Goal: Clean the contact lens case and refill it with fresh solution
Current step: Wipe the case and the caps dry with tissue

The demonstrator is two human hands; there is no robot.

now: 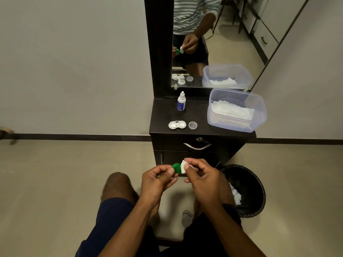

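left hand (pixel 157 179): held in front of the body, below the front edge of the tabletop (pixel 199 115). its fingers (pixel 171 171) are curled and pinch a green cap (pixel 176 168) between thumb and forefinger. the cap is tilted, with its open side turned toward the right hand.

right hand (pixel 201 179): level with the left hand and just beside it. its fingers are curled and pinch a small piece of white tissue (pixel 183 166). the tissue touches the rim of the green cap.

contact lens case (pixel 177 125): white, two wells joined side by side, both uncapped. it lies flat near the front edge of the tabletop, well apart from both hands.

clear cap (pixel 192 125): lies flat just to the right of the case, not touching it.

solution bottle (pixel 181 101): white with a blue label, nozzle up. it stands upright behind the case, near the base of the mirror (pixel 213 43).

plastic container (pixel 236 110): translucent, lid off, on the right part of the tabletop. it holds white tissues.

waste bin (pixel 246 190): black, lined, on the floor to the right of the cabinet. crumpled white tissue lies inside it.

the mirror reflects the hands, the cap, the tissue and the tabletop items.
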